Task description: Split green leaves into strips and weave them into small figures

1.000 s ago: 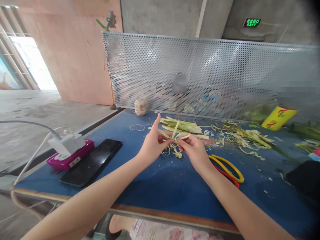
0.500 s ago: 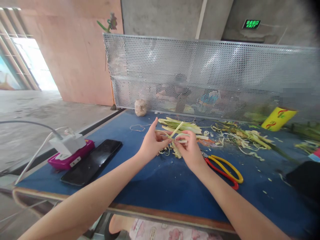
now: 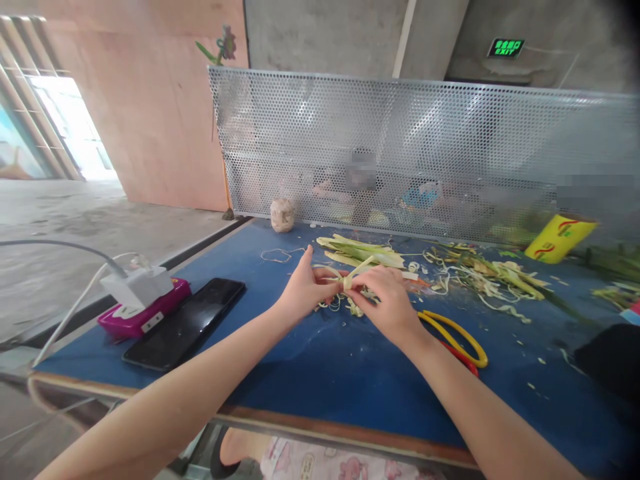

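Note:
Both hands meet above the blue table [image 3: 320,373] on a pale yellow-green leaf strip [image 3: 356,270]. My left hand [image 3: 303,293] pinches the strip's left part, with its index finger raised. My right hand [image 3: 387,300] pinches the folded strip from the right, fingers curled round it. One free end of the strip sticks up and to the right between the hands. Small curled leaf scraps [image 3: 345,305] lie on the table just under the hands.
Yellow-and-red scissors [image 3: 457,337] lie right of my right hand. A pile of leaf strips [image 3: 365,252] and trimmings [image 3: 487,277] lies behind. At left are a black phone [image 3: 185,323] and a pink box with a white charger [image 3: 137,293]. A perforated metal screen [image 3: 425,150] backs the table.
The hands have drawn closer and lowered a little. The strip's free end, upright a second ago, now leans to the right, and the strip is folded tighter between the fingers.

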Demonstrator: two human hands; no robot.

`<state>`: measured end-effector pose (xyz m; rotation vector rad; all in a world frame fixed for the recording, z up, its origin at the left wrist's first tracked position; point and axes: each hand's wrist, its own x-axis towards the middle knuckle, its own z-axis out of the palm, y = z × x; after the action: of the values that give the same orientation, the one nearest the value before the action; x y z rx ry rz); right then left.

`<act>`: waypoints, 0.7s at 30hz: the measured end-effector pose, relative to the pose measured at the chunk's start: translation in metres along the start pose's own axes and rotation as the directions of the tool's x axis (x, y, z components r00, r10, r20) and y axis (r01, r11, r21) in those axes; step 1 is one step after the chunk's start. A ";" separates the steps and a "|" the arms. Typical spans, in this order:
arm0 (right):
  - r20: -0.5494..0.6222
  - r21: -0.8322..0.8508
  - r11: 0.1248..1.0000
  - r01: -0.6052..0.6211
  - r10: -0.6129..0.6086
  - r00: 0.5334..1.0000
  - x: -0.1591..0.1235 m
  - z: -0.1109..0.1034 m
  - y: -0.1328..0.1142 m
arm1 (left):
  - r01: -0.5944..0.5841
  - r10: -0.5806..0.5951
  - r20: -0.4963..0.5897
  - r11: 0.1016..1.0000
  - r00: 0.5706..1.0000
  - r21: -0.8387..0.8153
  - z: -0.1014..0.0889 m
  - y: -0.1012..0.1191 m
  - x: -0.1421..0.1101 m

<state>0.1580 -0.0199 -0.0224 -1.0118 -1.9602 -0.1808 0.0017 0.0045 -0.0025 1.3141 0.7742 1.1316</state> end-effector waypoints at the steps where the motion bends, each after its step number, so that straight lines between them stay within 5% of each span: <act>1: 0.000 0.089 0.991 -0.101 0.101 0.995 0.000 0.002 0.000 | -0.015 0.015 0.012 1.000 1.000 0.015 0.000 0.000 -0.001; 6: 0.158 0.453 0.719 -0.527 0.517 0.841 0.000 0.009 0.003 | -0.080 0.074 0.085 0.995 0.994 0.066 0.001 0.002 -0.005; 11: 0.277 0.615 0.487 -0.620 0.603 0.748 0.002 0.010 0.005 | -0.102 0.091 0.124 0.992 0.988 0.079 0.001 0.002 -0.006; 14: 0.302 0.692 0.386 -0.610 0.612 0.731 0.003 0.010 0.004 | -0.115 0.107 0.135 0.992 0.985 0.052 0.002 0.003 -0.006; 17: 0.239 0.705 0.429 -0.565 0.606 0.758 0.003 0.010 0.004 | -0.102 0.098 0.133 0.994 0.986 0.025 0.002 0.004 -0.006; 21: 0.095 0.621 0.619 -0.480 0.549 0.831 0.001 0.009 0.004 | -0.109 0.105 0.107 0.993 0.989 0.036 0.000 0.001 -0.004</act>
<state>0.1544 -0.0122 -0.0279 -1.0269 -1.3805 0.7009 0.0004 0.0004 -0.0023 1.4530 0.6596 1.1258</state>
